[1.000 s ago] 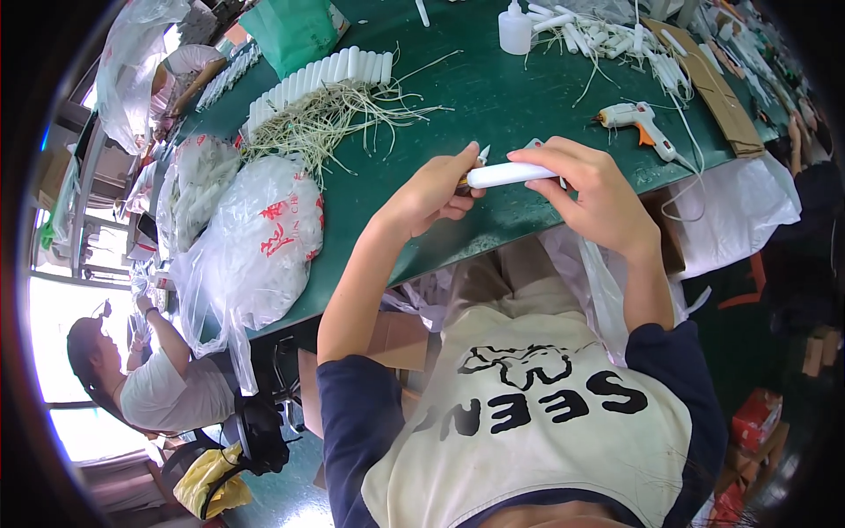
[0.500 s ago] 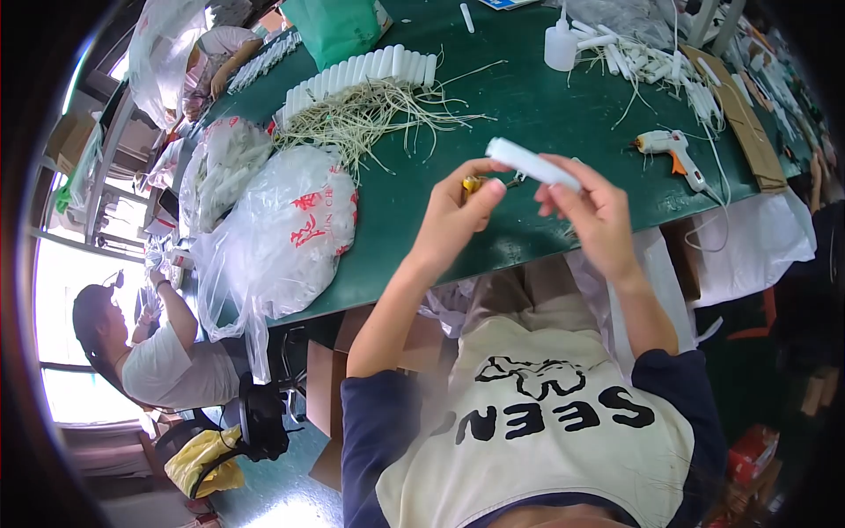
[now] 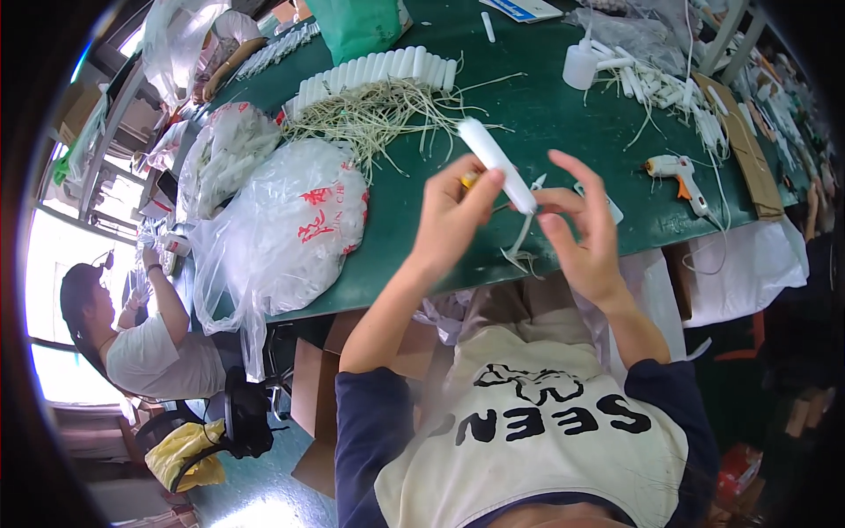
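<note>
My left hand [image 3: 451, 214] pinches a white plastic tube [image 3: 495, 165] between thumb and fingers, tilted with its upper end to the left. Tucked in the same hand is a small yellow-handled tool [image 3: 469, 179], mostly hidden by the fingers. A pale wire [image 3: 525, 236] trails from about the tube's lower end down over the table's front. Beside that lower end, my right hand [image 3: 583, 231] has its fingers apart, with the index finger raised. One of its fingertips is close to the tube; whether it touches, I cannot tell.
On the green table [image 3: 422, 231] lie a row of white tubes [image 3: 374, 72] with tangled wires, stuffed clear bags [image 3: 295, 229] at left, a white squeeze bottle [image 3: 579, 66], and a glue gun [image 3: 678, 179] with its cord at right. A co-worker [image 3: 145, 339] sits at left.
The tube has passed from my right hand into my left and now tilts more steeply. My right hand has opened, its fingers spreading. The wire below the tube has come into sight.
</note>
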The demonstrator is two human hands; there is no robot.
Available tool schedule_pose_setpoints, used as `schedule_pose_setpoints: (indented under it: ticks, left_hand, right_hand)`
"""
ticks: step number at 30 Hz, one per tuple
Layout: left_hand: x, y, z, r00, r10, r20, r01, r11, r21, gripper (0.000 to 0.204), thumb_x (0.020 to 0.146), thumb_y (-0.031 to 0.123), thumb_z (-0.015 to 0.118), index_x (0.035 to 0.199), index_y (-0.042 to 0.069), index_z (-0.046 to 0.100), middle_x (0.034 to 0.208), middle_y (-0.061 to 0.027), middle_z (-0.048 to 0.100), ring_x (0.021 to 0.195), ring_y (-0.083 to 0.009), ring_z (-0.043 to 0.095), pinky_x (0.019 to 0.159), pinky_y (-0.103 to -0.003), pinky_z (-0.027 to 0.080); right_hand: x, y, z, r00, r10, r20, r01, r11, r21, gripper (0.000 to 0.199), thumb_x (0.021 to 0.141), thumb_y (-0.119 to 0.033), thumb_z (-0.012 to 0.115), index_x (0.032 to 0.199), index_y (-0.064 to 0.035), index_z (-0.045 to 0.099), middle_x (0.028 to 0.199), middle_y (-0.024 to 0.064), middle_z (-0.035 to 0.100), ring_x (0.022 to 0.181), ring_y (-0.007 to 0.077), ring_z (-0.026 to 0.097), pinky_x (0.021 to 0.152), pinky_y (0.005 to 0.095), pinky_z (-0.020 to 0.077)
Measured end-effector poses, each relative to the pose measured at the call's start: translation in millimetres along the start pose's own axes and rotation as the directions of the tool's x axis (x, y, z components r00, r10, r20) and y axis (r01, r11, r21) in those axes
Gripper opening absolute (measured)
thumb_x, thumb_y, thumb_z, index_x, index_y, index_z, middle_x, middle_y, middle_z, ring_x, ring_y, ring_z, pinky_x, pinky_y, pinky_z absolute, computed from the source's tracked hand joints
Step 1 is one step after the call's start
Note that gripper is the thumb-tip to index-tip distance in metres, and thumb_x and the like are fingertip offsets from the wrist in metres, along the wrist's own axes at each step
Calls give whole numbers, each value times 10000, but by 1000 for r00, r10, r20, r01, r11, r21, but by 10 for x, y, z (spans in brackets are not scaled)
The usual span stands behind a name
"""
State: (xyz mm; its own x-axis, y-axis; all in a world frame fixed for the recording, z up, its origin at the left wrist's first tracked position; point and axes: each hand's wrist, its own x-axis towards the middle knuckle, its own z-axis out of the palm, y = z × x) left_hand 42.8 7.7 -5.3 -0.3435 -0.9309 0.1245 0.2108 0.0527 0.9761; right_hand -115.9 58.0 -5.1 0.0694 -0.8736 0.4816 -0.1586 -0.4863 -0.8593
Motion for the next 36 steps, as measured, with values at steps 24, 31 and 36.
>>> schedule_pose_setpoints:
  ticks: [24,31,36]
  left_hand:
    - [1843,472,-2790,779,359,-515,586,-125,800,466,641,429,580,883,35,634,893,-167,628,852,-307,606,715,-386,472]
    - [1953,241,-2927,712,435,-550,626,-40,779,426,680,412,572,869,35,630,896,-167,626,853,-316,603,724,-399,469]
    - [2033,112,-3007,668,448,-595,658,20,753,392,720,387,559,887,39,623,927,-179,616,896,-327,586,757,-407,461]
  right_hand:
    - [-50,328,-622,990,129,-59,-139,964,-225,196,887,-119,415,990,10,522,645,68,584,600,103,552,581,216,440]
    - [-6,350,-633,988,150,-43,-156,961,-229,196,882,-132,431,975,11,528,635,73,586,602,119,565,583,228,456]
    - [-42,366,-648,987,157,-36,-161,960,-227,201,881,-146,441,964,15,529,635,77,588,596,124,568,586,232,458]
